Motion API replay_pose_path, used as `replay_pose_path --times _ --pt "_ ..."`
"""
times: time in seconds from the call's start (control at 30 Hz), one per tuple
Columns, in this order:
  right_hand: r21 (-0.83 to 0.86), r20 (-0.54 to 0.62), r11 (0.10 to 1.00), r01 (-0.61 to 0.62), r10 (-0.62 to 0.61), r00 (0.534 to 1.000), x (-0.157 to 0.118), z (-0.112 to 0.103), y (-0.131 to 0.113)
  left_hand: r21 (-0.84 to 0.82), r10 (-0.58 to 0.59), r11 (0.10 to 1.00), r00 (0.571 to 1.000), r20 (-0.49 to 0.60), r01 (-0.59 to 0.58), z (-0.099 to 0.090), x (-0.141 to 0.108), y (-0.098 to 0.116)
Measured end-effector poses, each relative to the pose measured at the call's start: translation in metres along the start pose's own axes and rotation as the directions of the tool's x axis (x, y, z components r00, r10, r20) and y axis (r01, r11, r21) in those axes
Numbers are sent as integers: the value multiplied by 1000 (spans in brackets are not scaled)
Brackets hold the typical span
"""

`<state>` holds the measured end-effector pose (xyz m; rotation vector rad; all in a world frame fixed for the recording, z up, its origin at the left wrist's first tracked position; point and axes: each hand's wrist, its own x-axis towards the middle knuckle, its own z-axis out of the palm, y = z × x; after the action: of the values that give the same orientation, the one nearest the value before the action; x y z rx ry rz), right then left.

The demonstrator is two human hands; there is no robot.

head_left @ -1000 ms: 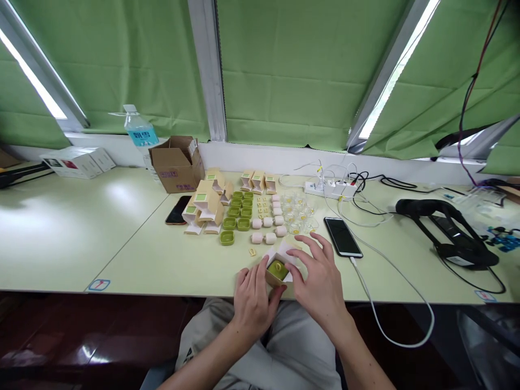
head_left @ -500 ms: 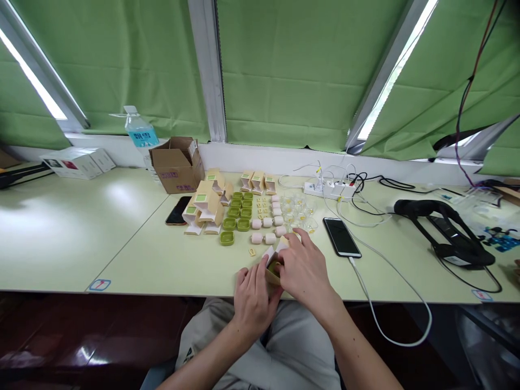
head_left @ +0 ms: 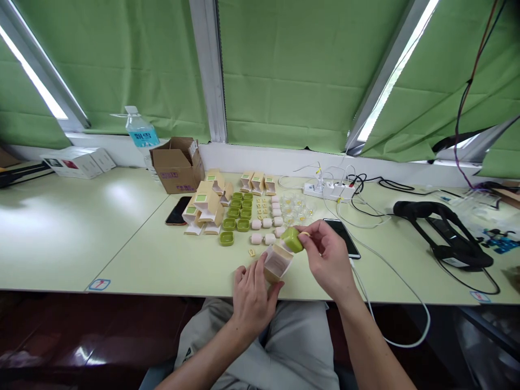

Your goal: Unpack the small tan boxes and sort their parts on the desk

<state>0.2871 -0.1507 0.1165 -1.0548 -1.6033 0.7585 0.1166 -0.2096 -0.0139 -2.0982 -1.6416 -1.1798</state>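
Note:
My left hand [head_left: 252, 292] grips a small open cardboard box [head_left: 278, 262] at the table's front edge, its pale inside showing. Pinched in the fingers of my right hand [head_left: 327, 254] is a green piece [head_left: 292, 240], held above the box's upper right side. Beyond them stand rows of green square cups [head_left: 227, 238], pale pink cylinders [head_left: 270, 239], small yellow pieces [head_left: 262, 206] and clear domes [head_left: 298, 203]. One loose yellow piece [head_left: 252, 253] lies left of the box. More small boxes [head_left: 206, 199] are piled at the left of the rows.
A brown carton [head_left: 174, 168] and a bottle [head_left: 141, 130] stand at the back left, near a dark phone [head_left: 177, 211]. To the right are a cabled phone [head_left: 343, 237], a power strip [head_left: 330, 189] and a black frame-like device [head_left: 444, 233].
My right hand has moved up and right out of the box, with the green piece now in its fingers. The box has tilted in my left hand, which has hardly moved.

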Motion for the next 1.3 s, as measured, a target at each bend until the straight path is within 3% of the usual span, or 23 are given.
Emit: replay_pose_path --times 0.37,0.5,0.6,0.77,0.9,1.0,1.07,1.13,1.3 --pt "145 -90 977 -155 169 981 13 -14 45 -19 0 1000 999 49 1 -2 -2 0" --pt "246 -69 941 -234 258 964 7 -18 61 17 27 999 992 120 -29 -26 11 2" --pt "321 -61 908 -268 302 951 -3 -21 70 38 108 992 972 211 -119 -51 31 -1" --pt "514 124 749 -417 417 901 -20 -19 76 52 267 949 879 395 -311 -63 66 -13" --pt "579 276 612 -538 474 836 -27 -13 76 67 325 916 831 451 -395 -55 81 -18" --pt "556 347 581 -594 487 801 -31 -14 73 45 352 908 819 453 -416 -52 87 -20" --pt "529 374 600 -600 469 800 -35 -16 69 32 351 913 824 445 -407 -53 88 -23" --pt "464 385 674 -575 431 816 -39 -16 65 33 333 923 840 429 -384 -53 88 -24" --pt "39 318 918 -394 362 876 -50 -5 57 -4 309 943 870 385 -333 -50 88 -16"
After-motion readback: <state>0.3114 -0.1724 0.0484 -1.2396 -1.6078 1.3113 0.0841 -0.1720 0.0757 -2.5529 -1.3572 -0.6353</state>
